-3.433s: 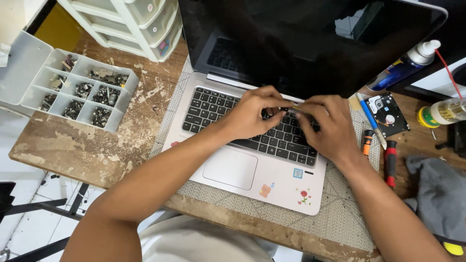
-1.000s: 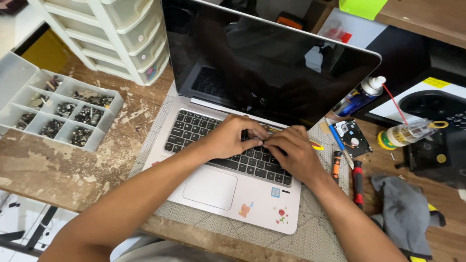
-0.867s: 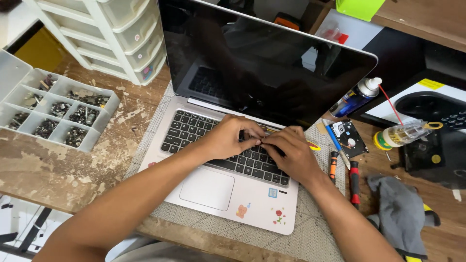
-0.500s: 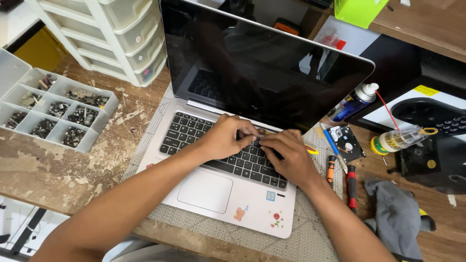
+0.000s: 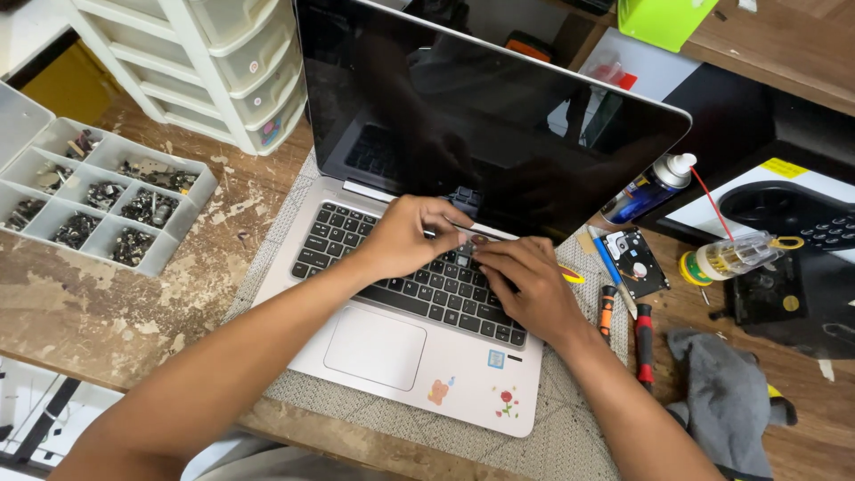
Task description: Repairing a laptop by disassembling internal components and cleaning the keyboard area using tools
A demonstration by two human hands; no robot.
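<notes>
Head view, silver laptop (image 5: 419, 356), dark screen, black keys, hands (image 5: 411, 239) touching.

Bright, even light; laptop screen (image 5: 499, 116) mirrors reflections (sharp overall).

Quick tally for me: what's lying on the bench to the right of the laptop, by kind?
Spray can: 1
Clear bottle with yellow cap: 1
Bare hard drive: 1
Screwdrivers, orange-handled and red-handled: 2
Blue pen: 1
Grey cloth: 1
Total: 7
</notes>
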